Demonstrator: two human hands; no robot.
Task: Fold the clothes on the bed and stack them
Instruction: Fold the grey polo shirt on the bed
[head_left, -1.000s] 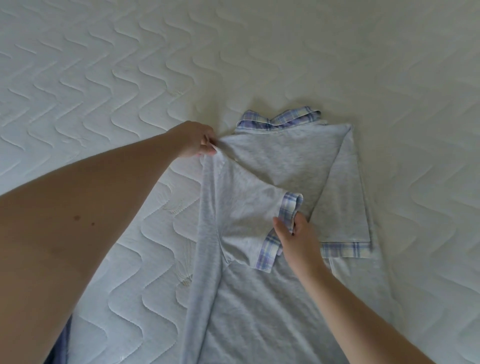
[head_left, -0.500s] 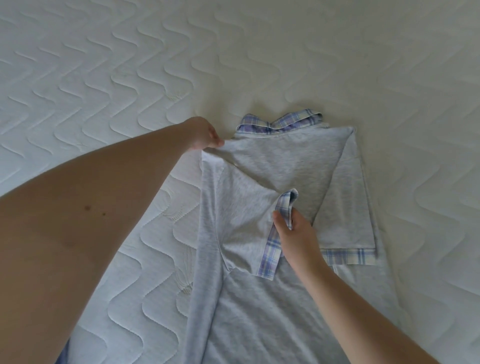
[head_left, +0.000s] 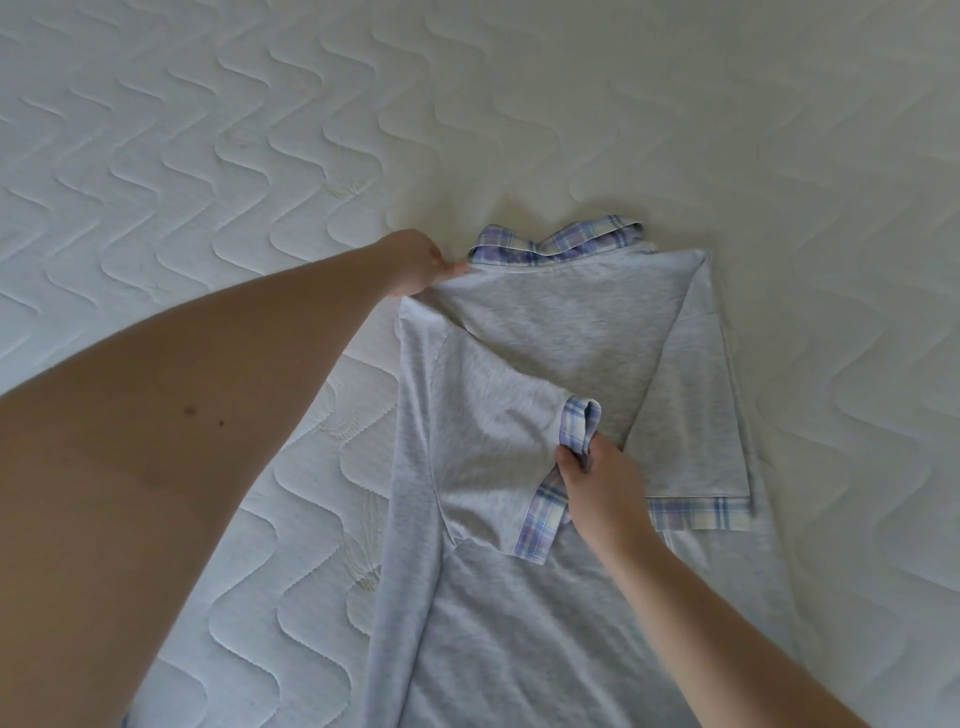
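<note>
A light grey shirt (head_left: 550, 322) with a plaid collar (head_left: 558, 241) in lilac, blue and pale yellow lies back-up on the white quilted mattress (head_left: 260, 130), filling the centre and the 6 o'clock part of the view, its collar pointing toward 12 o'clock. Both short sleeves are folded inward over the back: the sleeve at 3 o'clock (head_left: 696, 415) lies flat, its plaid cuff (head_left: 696, 512) forming a straight band along the lower edge, while the sleeve at 9 o'clock (head_left: 493, 441) is puckered and partly raised, its plaid cuff (head_left: 545, 509) running diagonally and curled over at the top. The long side of the shirt at 9 o'clock is turned in as a narrow fold running down toward 7 o'clock. The left hand (head_left: 415, 260) reaches in from 9 o'clock and pinches the shoulder of the shirt just beside the collar's left end, fingers closed narrowly on the cloth. The right hand (head_left: 602, 478), coming from 5 o'clock, grips the curled end of the left sleeve's cuff between thumb and fingers. No container shows in the view; the mattress alone carries the shirt.
</note>
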